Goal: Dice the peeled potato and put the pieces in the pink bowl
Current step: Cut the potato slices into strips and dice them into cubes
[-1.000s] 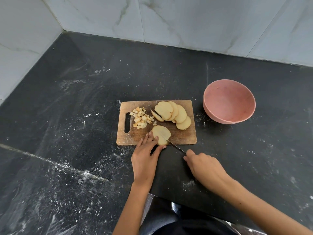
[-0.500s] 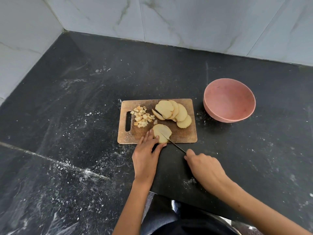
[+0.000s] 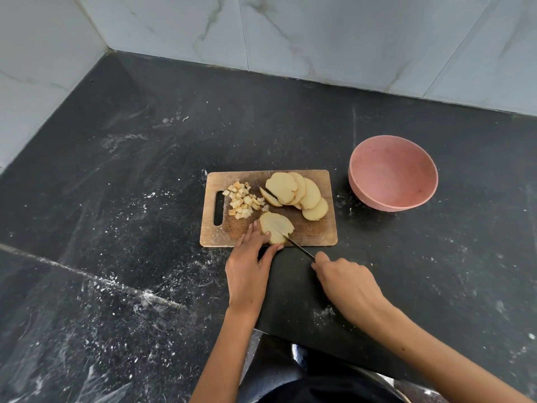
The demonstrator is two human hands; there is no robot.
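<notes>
While the left hand pins a potato slice on the cutting board with straight fingers, the right hand, curled round the knife, cuts strips; crosscuts likely follow. Pink bowl holds nothing.

The knife blade has slid slightly deeper into the potato slice.

Ahead of the hands the board carries slices and dice. Right of the right hand, bare surface runs to the bowl; left of the left hand lies open surface too.
</notes>
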